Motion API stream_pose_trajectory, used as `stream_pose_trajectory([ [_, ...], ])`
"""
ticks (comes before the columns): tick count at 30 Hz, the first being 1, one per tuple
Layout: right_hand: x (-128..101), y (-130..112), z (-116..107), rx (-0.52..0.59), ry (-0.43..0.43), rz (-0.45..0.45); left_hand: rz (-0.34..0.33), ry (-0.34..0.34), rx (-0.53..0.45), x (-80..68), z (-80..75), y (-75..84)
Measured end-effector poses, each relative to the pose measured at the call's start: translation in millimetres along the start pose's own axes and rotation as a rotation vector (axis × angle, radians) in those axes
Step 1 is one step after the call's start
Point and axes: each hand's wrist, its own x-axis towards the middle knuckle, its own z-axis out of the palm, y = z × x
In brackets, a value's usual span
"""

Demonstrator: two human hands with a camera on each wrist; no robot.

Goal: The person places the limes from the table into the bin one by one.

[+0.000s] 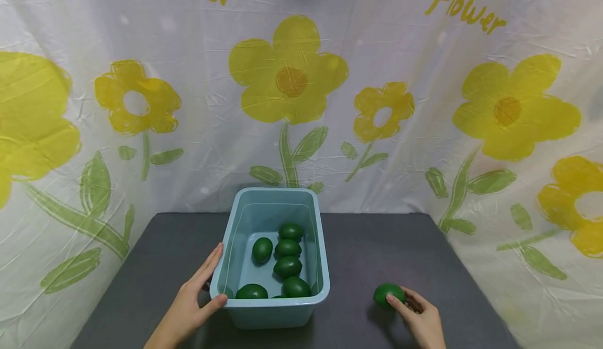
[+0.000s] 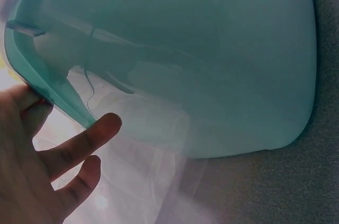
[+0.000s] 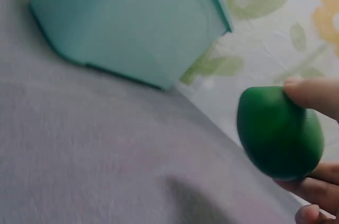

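On dark table point(image 1: 367, 244), floral backdrop point(image 1: 424, 77)

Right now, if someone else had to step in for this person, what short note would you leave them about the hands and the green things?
Left hand: open, steadying the light blue plastic bin at its near left corner, thumb on the rim.
Right hand: fingers curled round one dark green egg-shaped fruit, low over the dark grey table, right of the bin.
Done: six green fruits of the same kind already lie inside the bin.
Left: probably the held fruit goes in too; no other loose fruit shows on the table.
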Motion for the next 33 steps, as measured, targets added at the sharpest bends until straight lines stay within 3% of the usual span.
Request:
stream_pose_trajectory([
  [10, -1, -19, 3, 0.204, 0.066, 0.015, -0.002, 0.009, 0.001, -0.1, 0.3, -0.2],
  [21, -1, -37, 4, 0.276, 0.091, -0.052, -0.002, 0.009, -0.04, -0.9, 2.0, -0.4],
  [33, 8, -66, 15, 0.3, 0.129, -0.224, 0.019, 0.012, -0.063, -0.3, 0.8, -1.2],
])
